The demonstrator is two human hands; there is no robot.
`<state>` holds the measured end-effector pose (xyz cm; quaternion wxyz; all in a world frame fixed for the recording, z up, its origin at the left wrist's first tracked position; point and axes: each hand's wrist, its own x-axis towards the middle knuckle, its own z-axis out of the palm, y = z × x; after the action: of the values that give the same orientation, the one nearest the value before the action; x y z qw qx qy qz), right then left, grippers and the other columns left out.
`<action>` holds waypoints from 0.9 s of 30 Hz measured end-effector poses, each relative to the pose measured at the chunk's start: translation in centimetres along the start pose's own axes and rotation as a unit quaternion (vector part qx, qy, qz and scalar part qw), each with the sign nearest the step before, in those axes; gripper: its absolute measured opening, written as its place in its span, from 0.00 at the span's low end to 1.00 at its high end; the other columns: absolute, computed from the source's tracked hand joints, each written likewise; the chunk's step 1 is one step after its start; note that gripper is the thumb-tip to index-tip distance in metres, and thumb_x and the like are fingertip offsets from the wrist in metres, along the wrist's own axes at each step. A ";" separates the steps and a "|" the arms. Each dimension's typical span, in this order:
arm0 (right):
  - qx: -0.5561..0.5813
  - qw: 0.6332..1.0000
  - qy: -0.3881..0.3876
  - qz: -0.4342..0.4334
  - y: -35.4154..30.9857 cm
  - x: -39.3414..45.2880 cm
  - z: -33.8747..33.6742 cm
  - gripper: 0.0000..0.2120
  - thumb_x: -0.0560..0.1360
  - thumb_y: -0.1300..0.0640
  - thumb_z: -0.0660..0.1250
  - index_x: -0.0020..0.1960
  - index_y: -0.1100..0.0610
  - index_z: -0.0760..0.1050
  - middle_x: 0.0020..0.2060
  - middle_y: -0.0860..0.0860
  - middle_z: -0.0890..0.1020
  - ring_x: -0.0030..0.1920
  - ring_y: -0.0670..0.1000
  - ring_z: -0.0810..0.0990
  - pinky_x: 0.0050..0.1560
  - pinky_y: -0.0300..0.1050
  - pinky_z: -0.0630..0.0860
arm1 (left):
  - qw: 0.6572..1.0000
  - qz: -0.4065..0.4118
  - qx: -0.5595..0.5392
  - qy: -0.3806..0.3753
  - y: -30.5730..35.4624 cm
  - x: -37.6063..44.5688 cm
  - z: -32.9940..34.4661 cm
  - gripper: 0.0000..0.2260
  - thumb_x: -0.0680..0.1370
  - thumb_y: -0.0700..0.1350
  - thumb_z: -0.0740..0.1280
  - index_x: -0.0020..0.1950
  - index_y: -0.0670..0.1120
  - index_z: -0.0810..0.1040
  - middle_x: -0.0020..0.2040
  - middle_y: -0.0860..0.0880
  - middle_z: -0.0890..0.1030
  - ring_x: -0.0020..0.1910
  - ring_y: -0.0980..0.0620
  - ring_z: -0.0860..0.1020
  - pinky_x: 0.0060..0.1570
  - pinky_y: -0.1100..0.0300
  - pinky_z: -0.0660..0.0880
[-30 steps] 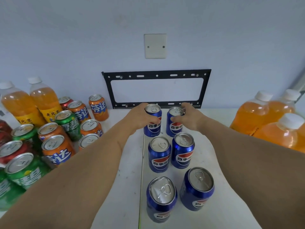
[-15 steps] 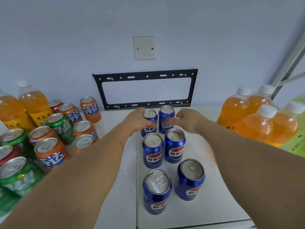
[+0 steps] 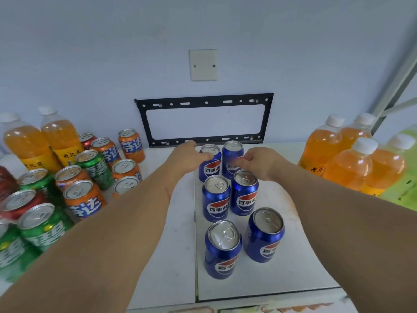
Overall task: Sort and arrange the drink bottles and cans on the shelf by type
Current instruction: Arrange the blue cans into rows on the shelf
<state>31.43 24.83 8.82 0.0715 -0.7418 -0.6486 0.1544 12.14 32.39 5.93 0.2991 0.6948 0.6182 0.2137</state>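
Note:
Several blue Pepsi cans stand in two columns on the white shelf (image 3: 293,256). My left hand (image 3: 186,157) lies against the left side of the back left Pepsi can (image 3: 211,169), thumb on it, fingers reaching past its rim. My right hand (image 3: 259,162) is beside the back right Pepsi can (image 3: 231,154), its loosely curled fingertips at the can's right side. The front left Pepsi can (image 3: 222,249) has a dented top. Orange Fanta cans (image 3: 84,199), green Sprite cans (image 3: 42,227) and red cans (image 3: 15,204) stand mixed on the left.
Two orange drink bottles (image 3: 61,136) stand at the back left. Several orange drink bottles (image 3: 347,163) and a green one (image 3: 406,154) fill the right side. A black metal bracket (image 3: 204,101) is fixed to the wall behind the cans.
Both hands gripped the two back Pepsi cans and set them close to the wall; now the grips have loosened. The view has shifted slightly right.

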 end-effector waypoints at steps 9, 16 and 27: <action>-0.163 0.971 0.099 -0.142 -4.7 -5.9 -1.2 0.12 0.81 0.47 0.57 0.52 0.52 0.74 0.48 0.51 0.79 0.47 0.53 0.77 0.46 0.50 0.77 | 0.824 0.235 0.474 0.202 0.8 -10.7 -3.7 0.14 0.83 0.49 0.56 0.60 0.45 0.77 0.55 0.47 0.80 0.52 0.47 0.77 0.41 0.55 0.65; -0.186 0.954 0.108 -0.211 -7.3 -12.5 0.5 0.12 0.81 0.51 0.55 0.48 0.55 0.74 0.46 0.53 0.78 0.46 0.55 0.77 0.46 0.52 0.78 | 0.820 0.191 0.499 0.206 -1.4 -19.3 -4.5 0.13 0.82 0.48 0.56 0.57 0.44 0.78 0.52 0.46 0.79 0.51 0.45 0.77 0.39 0.53 0.65; -0.219 0.930 0.123 -0.267 -12.0 -19.2 3.3 0.16 0.83 0.48 0.52 0.59 0.56 0.74 0.51 0.53 0.78 0.49 0.54 0.78 0.48 0.52 0.78 | 0.821 0.162 0.495 0.235 -6.1 -28.6 -7.8 0.15 0.82 0.50 0.56 0.59 0.45 0.77 0.56 0.46 0.80 0.53 0.44 0.78 0.43 0.53 0.72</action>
<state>17.00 7.40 12.01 0.0251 -0.5513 -0.8267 -0.1093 -1.67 5.70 9.60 -0.2778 0.7681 0.5712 0.0811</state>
